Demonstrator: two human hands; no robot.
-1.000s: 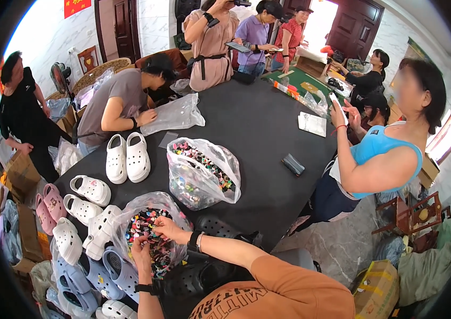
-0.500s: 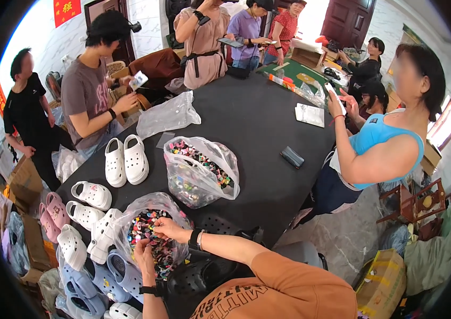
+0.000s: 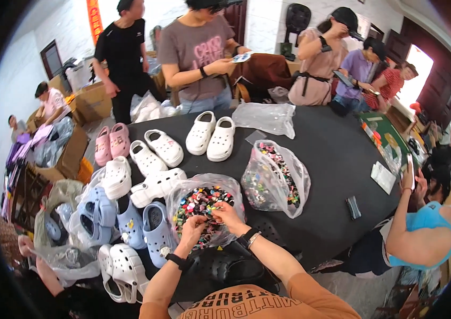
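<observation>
Beyond the hands spreads a large black cloth-covered table (image 3: 321, 154). Farther off, white tiled walls (image 3: 268, 21) carry a red hanging banner (image 3: 95, 18). Far right, a dark wooden door (image 3: 440, 69) adjoins a bright daylit opening (image 3: 414, 69).

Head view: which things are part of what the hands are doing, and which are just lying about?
In hand:
- left hand and right hand, both reaching into the open bag of coloured charms

Lying about:
- second charm bag
- white clog pair
- pink clogs
- blue clogs
- empty clear bag
- black table
</observation>
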